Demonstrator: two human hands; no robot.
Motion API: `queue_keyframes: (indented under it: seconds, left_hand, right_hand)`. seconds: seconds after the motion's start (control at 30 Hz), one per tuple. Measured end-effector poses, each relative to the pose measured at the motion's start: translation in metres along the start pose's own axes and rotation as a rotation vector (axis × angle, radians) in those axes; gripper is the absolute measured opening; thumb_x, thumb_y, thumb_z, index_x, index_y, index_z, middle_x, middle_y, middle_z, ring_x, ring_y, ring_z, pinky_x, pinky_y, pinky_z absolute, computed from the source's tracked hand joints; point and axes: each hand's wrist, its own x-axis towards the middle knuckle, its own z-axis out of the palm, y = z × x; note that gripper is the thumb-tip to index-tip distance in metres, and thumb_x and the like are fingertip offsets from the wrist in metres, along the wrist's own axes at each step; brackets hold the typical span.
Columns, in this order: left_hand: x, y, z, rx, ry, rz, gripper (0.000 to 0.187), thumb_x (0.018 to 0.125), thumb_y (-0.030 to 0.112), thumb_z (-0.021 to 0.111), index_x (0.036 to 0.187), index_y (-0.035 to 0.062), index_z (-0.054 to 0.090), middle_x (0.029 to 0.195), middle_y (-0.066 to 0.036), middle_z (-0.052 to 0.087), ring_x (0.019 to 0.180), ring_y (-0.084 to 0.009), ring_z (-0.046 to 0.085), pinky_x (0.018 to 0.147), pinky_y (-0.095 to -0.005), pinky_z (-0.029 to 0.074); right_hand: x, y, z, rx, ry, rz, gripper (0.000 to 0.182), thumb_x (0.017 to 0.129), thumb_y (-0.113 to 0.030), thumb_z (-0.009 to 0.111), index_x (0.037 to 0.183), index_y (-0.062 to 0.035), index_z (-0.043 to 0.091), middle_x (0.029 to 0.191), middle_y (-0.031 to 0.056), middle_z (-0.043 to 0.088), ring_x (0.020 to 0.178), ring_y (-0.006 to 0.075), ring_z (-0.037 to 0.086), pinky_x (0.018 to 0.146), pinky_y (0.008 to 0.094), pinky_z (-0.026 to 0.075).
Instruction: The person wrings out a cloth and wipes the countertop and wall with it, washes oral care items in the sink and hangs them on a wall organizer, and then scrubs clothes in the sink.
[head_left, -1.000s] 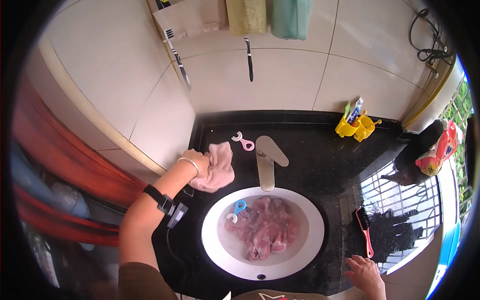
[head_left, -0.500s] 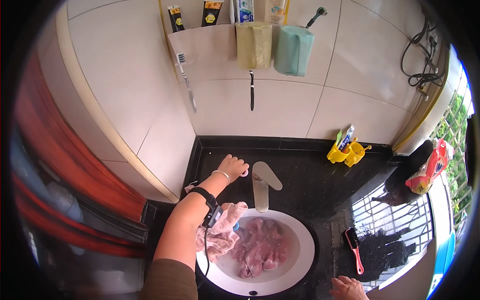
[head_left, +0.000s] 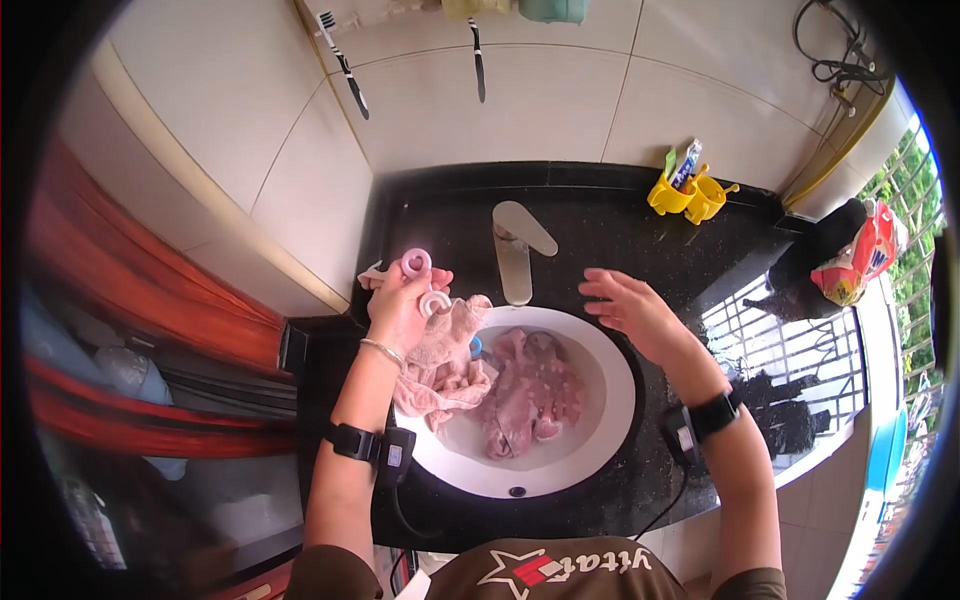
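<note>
My left hand (head_left: 396, 312), at the left of the faucet, is closed around a small object with a pink ring-shaped end (head_left: 415, 263); a white ring (head_left: 434, 303) shows beside the fingers. I cannot make out the object's kind. My right hand (head_left: 632, 312) hangs open over the sink's right rim, fingers apart and holding nothing. Pink wet cloth (head_left: 530, 395) lies in cloudy water in the white oval sink (head_left: 622, 400). Another pale pink cloth (head_left: 440, 375) drapes over the left rim, below my left hand. Something blue (head_left: 475, 347) peeks out beside it.
A metal faucet (head_left: 513, 250) stands behind the sink on the black counter (head_left: 440, 220). Toward the back right is a yellow holder (head_left: 690, 200) with tubes. A red packet (head_left: 858, 255) sits at the far right by the window. Toothbrushes (head_left: 345, 70) hang on the wall.
My left hand has come back toward me, now showing the pink and white rings. My right hand has risen from the lower right to beside the faucet. The view has tilted down.
</note>
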Motion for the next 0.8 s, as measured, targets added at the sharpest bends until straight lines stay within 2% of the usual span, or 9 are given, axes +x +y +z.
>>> queue_keyframes:
  seconds: [0.1,0.23,0.4,0.47,0.53,0.57,0.63,0.7,0.8]
  left_hand:
    - [-0.009,-0.052,-0.021,-0.170,-0.166,-0.255,0.022,0.087,0.004,0.054,0.108,0.0087,0.051,0.093,-0.011,0.060,0.092,-0.0252,0.060,0.081,-0.0382,0.051]
    - [-0.002,-0.098,-0.001,-0.277,-0.199,-0.539,0.017,0.083,0.003,0.056,0.100,0.0060,0.056,0.095,-0.010,0.058,0.088,-0.0242,0.058,0.071,-0.0338,0.049]
    - [0.033,-0.130,0.039,0.102,-0.385,-0.337,0.013,0.082,0.003,0.056,0.095,0.0053,0.059,0.085,-0.005,0.059,0.077,-0.0154,0.057,0.062,-0.0271,0.046]
    - [0.035,-0.118,0.030,0.332,-0.473,-0.220,0.008,0.083,0.009,0.060,0.089,0.0037,0.060,0.072,0.000,0.056,0.063,-0.0103,0.056,0.055,-0.0232,0.044]
    - [0.026,-0.091,0.019,0.341,-0.308,-0.249,0.012,0.085,0.015,0.061,0.090,0.0036,0.060,0.074,0.000,0.057,0.065,-0.0081,0.054,0.055,-0.0208,0.042]
    - [0.015,-0.067,0.017,0.424,-0.257,-0.256,0.013,0.087,0.017,0.060,0.089,0.0037,0.060,0.077,-0.001,0.059,0.069,-0.0076,0.055,0.057,-0.0201,0.041]
    - [0.010,-0.051,0.005,0.545,-0.277,-0.177,0.014,0.088,0.018,0.059,0.090,0.0040,0.059,0.078,-0.002,0.059,0.067,-0.0083,0.056,0.056,-0.0204,0.042]
    - [0.005,-0.051,-0.006,0.548,-0.348,-0.098,0.014,0.090,0.017,0.057,0.090,0.0039,0.058,0.078,-0.004,0.059,0.068,-0.0110,0.058,0.059,-0.0226,0.046]
    - [-0.015,-0.039,-0.005,-0.026,-0.310,-0.307,0.011,0.092,0.013,0.053,0.095,0.0028,0.057,0.083,-0.006,0.060,0.074,-0.0175,0.061,0.067,-0.0298,0.051]
  right_hand:
    - [0.041,-0.006,0.026,0.280,-0.016,0.150,0.065,0.094,-0.052,0.035,0.139,-0.0056,0.031,0.136,0.0103,0.043,0.123,0.0231,0.040,0.103,0.0393,0.028]
    - [0.057,-0.041,0.047,0.525,-0.199,0.003,0.054,0.094,-0.050,0.037,0.124,-0.0064,0.046,0.129,0.0089,0.049,0.121,0.0214,0.041,0.101,0.0384,0.031]
    - [0.064,0.034,0.039,0.619,0.054,-0.145,0.037,0.094,-0.041,0.046,0.105,-0.0077,0.058,0.105,0.0043,0.061,0.089,0.0128,0.055,0.084,0.0292,0.042]
    - [0.080,0.141,0.030,0.549,0.041,0.243,0.023,0.093,-0.027,0.049,0.094,-0.0064,0.060,0.079,0.0012,0.059,0.070,0.0117,0.054,0.061,0.0280,0.046]
    - [0.077,0.158,0.075,0.518,0.187,0.320,0.010,0.085,-0.006,0.057,0.094,-0.0064,0.060,0.072,0.0019,0.056,0.060,0.0118,0.053,0.054,0.0257,0.045]
    - [0.103,0.191,0.078,0.357,0.035,0.285,0.012,0.083,-0.009,0.061,0.095,-0.0069,0.060,0.072,0.0007,0.055,0.060,0.0122,0.053,0.054,0.0260,0.046]
    - [0.116,0.183,0.119,0.173,0.181,0.262,0.018,0.082,-0.016,0.065,0.097,-0.0074,0.061,0.070,0.0005,0.054,0.056,0.0121,0.051,0.051,0.0255,0.045]
    - [0.139,0.197,0.141,-0.246,0.310,0.191,0.022,0.083,-0.017,0.062,0.100,-0.0025,0.060,0.067,0.0013,0.054,0.053,0.0108,0.050,0.043,0.0252,0.041]
    - [0.130,0.177,0.147,0.180,0.302,0.499,0.021,0.086,-0.022,0.059,0.098,-0.0049,0.060,0.069,0.0012,0.055,0.054,0.0092,0.050,0.042,0.0238,0.038]
